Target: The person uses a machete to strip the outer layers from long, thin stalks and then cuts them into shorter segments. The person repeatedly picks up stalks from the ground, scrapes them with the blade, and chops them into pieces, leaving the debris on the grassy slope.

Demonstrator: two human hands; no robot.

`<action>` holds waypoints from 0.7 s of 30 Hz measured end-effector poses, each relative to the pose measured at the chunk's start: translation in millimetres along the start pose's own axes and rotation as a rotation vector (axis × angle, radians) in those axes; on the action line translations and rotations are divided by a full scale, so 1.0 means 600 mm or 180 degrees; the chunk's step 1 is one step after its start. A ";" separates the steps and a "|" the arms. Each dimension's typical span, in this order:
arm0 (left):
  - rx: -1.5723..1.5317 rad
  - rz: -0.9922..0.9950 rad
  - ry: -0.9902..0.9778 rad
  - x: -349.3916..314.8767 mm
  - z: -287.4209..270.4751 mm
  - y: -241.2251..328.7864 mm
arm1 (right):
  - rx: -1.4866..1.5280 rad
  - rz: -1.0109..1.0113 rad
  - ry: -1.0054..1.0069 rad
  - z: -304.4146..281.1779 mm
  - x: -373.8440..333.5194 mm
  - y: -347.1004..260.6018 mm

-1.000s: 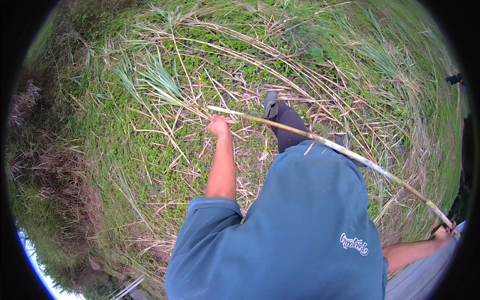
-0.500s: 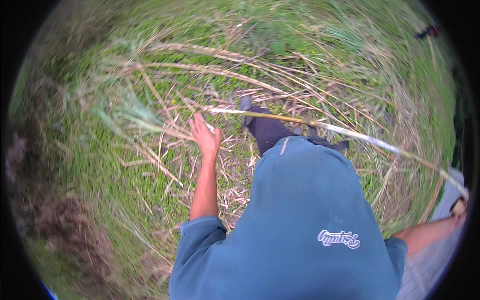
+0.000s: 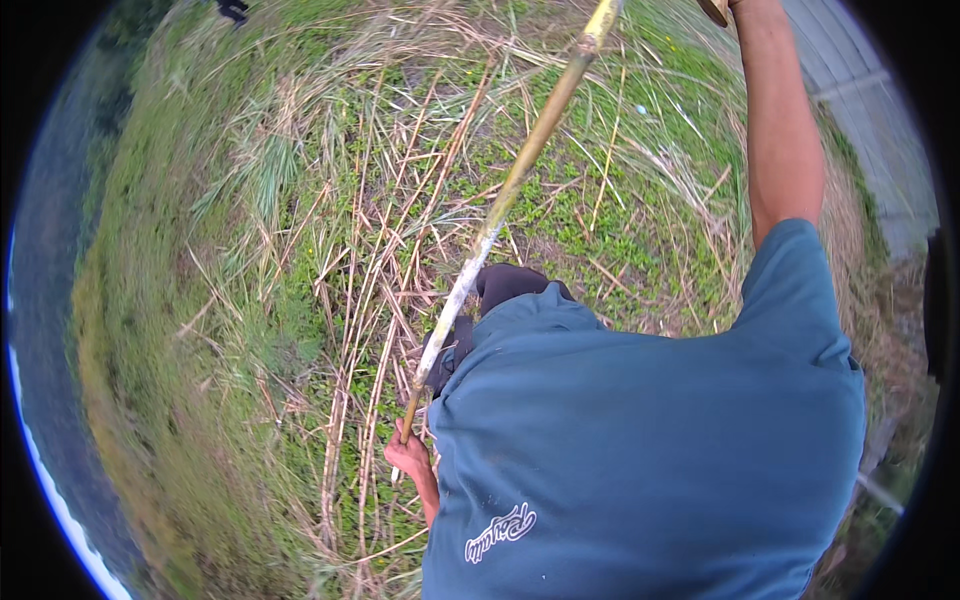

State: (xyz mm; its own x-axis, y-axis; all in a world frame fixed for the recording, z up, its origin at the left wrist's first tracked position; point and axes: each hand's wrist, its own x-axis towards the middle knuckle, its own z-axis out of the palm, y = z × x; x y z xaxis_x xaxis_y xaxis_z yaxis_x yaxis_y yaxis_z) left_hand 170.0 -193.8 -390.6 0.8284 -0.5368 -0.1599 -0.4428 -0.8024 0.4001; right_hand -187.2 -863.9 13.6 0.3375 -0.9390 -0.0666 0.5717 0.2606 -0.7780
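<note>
A long cane stalk [image 3: 520, 165], yellow-brown with whitish patches and ringed joints, slants across my front from the top edge down to my left hand. My left hand [image 3: 408, 455] is closed round its lower, thinner end beside my hip. A small white bit [image 3: 396, 475] shows at this hand; I cannot tell what it is. My right arm is raised, and only a sliver of my right hand [image 3: 742, 3] shows at the upper edge. Next to it is the rounded end of a brown wooden-looking handle [image 3: 714, 10]; the rest of that tool is out of view.
Cut cane stalks [image 3: 345, 400] and dry stems lie over the green ground cover. A tuft of long green leaves [image 3: 275, 170] lies farther left. Grey ridged sheeting [image 3: 860, 110] is at the upper right. A dark shape [image 3: 232, 10] stands at the far upper left.
My left hand, open before, now grips the stalk's end. The stalk has swung from nearly crosswise to a steep slant. My right arm has gone up, and the view has turned.
</note>
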 end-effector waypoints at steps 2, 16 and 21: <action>0.0107 0.0247 -0.0016 0.040 -0.043 -0.016 | 0.0245 0.0037 -0.0042 -0.061 -0.070 0.004; 0.1191 0.1957 -0.1954 0.275 -0.116 -0.012 | 0.0484 -0.1382 0.2078 -0.330 -0.638 0.007; 0.0449 0.1656 -0.3218 0.245 -0.046 0.019 | 0.0870 -0.2187 0.2508 -0.314 -0.627 -0.049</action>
State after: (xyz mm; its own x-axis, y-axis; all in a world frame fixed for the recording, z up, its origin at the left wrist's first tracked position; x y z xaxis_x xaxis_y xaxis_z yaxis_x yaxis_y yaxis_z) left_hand 296.3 -274.7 -384.5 -0.0929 -0.7250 -0.6825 -0.7385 -0.4096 0.5356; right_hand -471.6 -560.9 -56.2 -0.6392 -0.7582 -0.1283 0.6358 -0.4272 -0.6429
